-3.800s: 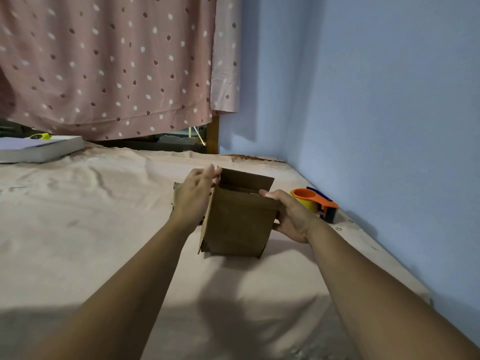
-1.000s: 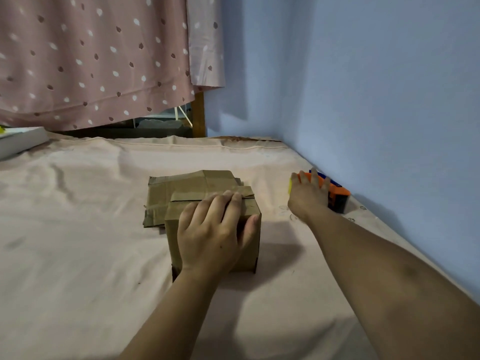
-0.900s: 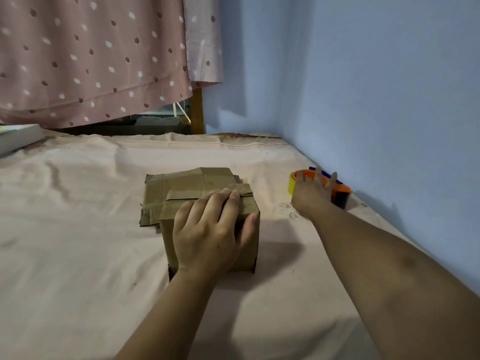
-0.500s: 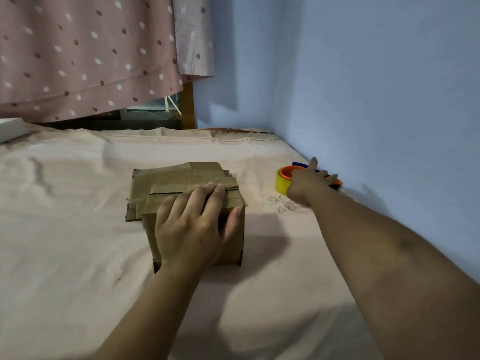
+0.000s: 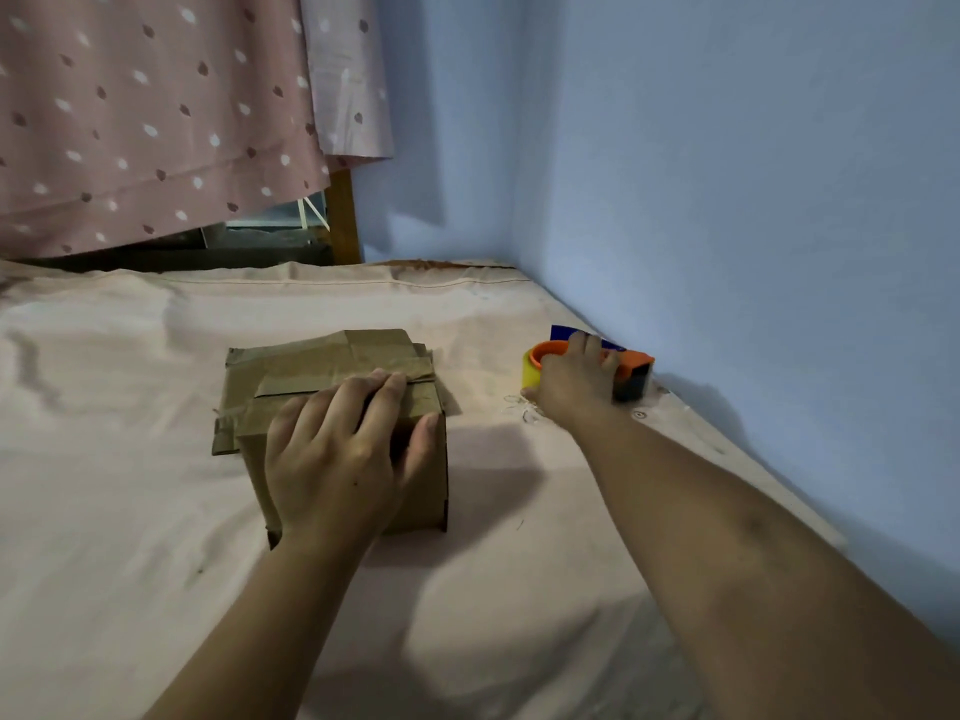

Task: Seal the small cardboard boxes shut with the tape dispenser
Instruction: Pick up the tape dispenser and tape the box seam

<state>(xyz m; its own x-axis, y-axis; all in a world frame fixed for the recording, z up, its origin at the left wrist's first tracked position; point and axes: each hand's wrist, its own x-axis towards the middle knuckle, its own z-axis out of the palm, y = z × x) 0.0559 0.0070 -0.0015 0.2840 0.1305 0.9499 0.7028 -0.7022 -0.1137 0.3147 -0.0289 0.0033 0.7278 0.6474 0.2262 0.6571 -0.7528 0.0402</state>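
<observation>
A small brown cardboard box (image 5: pixel 423 488) stands on the pink sheet with its top flaps folded down. My left hand (image 5: pixel 332 459) presses flat on the box's top, thumb down its right side. Behind the box lies flattened cardboard (image 5: pixel 311 356) with tape strips on it. To the right, against the wall, sits the orange tape dispenser (image 5: pixel 632 371) with a yellow roll (image 5: pixel 530 375). My right hand (image 5: pixel 571 392) grips the dispenser from above, fingers over its top and thumb at the roll's base.
The blue wall (image 5: pixel 727 252) runs close along the right side of the sheet-covered surface (image 5: pixel 130 511). A dotted pink curtain (image 5: pixel 156 122) hangs at the back, with a wooden post (image 5: pixel 343 220) beside it.
The box's flaps were closed and my left hand settled on top. My right hand reached to the dispenser and now wraps around it. The view shifted slightly right.
</observation>
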